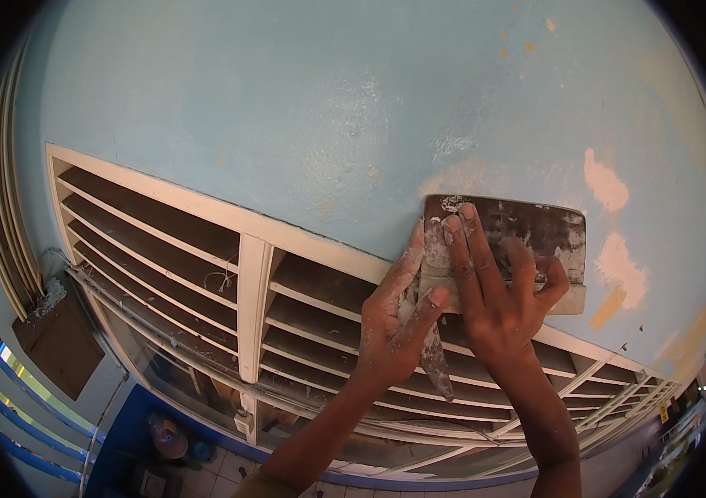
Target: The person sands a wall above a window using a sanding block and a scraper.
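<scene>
Yr L hand [390, 336] has fingers closed round a smeared putty knife [437, 365]; fingers of yr R hand [498, 319] clasp a wide blade [567, 232] nr lt-blue wall [228, 108].

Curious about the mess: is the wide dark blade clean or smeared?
Smeared: the wide dark blade shows whitish patches around the right hand.
</scene>
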Demonstrator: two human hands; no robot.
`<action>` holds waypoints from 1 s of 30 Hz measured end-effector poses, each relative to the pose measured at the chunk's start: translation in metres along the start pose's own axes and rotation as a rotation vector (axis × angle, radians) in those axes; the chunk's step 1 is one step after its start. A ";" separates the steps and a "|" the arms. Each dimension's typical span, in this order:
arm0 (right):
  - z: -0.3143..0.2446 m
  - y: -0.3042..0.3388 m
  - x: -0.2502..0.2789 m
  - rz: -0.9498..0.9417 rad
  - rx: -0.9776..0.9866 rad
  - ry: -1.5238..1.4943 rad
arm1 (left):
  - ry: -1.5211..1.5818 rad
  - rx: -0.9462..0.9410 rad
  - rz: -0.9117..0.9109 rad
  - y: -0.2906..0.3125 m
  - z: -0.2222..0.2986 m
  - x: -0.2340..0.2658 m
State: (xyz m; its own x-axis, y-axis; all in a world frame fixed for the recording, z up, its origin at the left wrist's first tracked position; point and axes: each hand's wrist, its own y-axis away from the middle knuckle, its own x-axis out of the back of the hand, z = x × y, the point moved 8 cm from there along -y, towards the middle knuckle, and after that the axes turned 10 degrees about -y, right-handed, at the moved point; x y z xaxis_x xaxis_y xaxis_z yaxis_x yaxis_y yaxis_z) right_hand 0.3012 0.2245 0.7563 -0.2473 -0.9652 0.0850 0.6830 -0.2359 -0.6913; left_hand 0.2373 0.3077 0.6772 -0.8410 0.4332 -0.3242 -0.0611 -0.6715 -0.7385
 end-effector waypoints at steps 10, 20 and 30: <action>-0.001 0.001 0.004 -0.020 -0.013 -0.010 | -0.053 -0.050 0.012 0.005 0.005 0.000; -0.002 0.012 0.002 -0.008 -0.003 -0.003 | -0.152 -0.084 0.035 0.013 0.000 0.000; 0.000 0.002 -0.004 0.037 -0.007 0.016 | -0.097 -0.081 0.002 -0.002 0.000 0.003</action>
State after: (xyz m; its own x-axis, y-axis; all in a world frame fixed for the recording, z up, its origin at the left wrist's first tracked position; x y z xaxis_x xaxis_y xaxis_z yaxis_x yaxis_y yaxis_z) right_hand 0.3033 0.2275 0.7545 -0.2332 -0.9713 0.0476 0.6871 -0.1992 -0.6988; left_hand 0.2343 0.3100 0.6777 -0.8895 0.3691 -0.2695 -0.0192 -0.6194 -0.7849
